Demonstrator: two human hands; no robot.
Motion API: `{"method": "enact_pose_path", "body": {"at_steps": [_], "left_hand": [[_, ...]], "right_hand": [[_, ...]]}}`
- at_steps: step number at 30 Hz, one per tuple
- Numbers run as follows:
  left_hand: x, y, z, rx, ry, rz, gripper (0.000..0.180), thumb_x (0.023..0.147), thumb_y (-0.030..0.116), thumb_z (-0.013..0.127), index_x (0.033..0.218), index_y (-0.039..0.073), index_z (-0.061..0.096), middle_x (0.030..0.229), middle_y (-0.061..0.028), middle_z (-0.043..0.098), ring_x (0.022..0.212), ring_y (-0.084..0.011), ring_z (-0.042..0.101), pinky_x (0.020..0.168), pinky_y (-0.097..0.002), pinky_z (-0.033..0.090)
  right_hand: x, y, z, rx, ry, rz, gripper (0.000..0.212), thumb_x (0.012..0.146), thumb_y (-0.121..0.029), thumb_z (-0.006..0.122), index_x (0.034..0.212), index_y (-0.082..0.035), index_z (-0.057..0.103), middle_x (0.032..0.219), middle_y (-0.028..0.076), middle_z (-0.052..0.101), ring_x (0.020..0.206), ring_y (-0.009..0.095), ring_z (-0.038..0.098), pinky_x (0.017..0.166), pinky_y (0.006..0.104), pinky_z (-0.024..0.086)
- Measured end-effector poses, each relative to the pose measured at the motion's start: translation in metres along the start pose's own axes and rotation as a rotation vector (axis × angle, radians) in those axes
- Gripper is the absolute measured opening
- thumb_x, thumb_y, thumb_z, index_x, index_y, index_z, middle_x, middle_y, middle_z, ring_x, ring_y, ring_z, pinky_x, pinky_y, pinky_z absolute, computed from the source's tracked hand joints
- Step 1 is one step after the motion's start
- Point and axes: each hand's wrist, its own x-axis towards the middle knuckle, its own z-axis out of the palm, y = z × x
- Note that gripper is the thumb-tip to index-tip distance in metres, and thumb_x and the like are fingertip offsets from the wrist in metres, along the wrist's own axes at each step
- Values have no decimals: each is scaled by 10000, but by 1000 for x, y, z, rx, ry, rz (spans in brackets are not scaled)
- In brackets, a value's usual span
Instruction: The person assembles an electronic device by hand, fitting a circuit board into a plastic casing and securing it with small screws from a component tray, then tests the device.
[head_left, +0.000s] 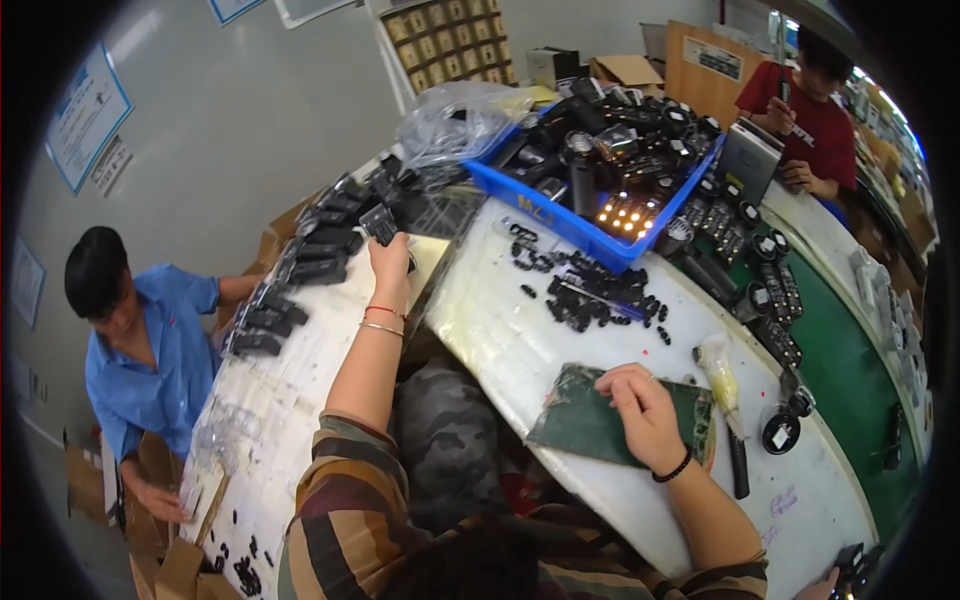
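Note:
My left hand (390, 265) reaches far over the white table on the left and is closed on a black boxy device (380, 224) with a paler, patterned face. Next to it stand rows of similar black devices (322, 240). On the right, my right hand (645, 415) is over a worn dark green mat (572, 420), palm down, with its fingers curled in and thumb against them. Whatever may be under those fingers is hidden. Just beyond the mat lies a pile of small black parts (585, 300) with a blue-handled screwdriver (615, 307) on it.
A blue bin (560, 222) heaped with black lamp-like devices, some lit, stands beyond the pile. A yellow-wrapped tool (722, 385) lies right of the mat. A green conveyor belt (840, 360) curves along the right. A person in blue (160, 340) works left, another in red (815, 125) far right.

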Motion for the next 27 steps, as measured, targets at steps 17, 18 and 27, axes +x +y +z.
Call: {"method": "enact_pose_path", "body": {"at_steps": [17,18,27], "left_hand": [[142,-24,94,101,84,119,837,773,309,696,1436,-36,321,1485,-250,333,1386,-383,307,1132,-421,261],[122,-25,116,95,47,102,837,773,309,696,1436,-36,321,1485,-250,333,1386,-383,307,1132,-421,261],[-21,63,216,261,-580,869,321,787,251,718,1000,18,663,1012,-172,649,968,-323,616,860,-390,482]], "right_hand": [[5,-5,-1,-94,-111,-103,96,912,-96,613,933,-11,652,927,113,645,847,259,623,758,326,502],[5,1,-3,-127,-104,-98,98,909,-104,620,932,-14,652,922,112,645,843,265,623,758,330,503],[3,1,-8,-165,-103,-88,102,912,-69,599,908,0,674,908,104,653,843,240,625,762,316,506]]}}
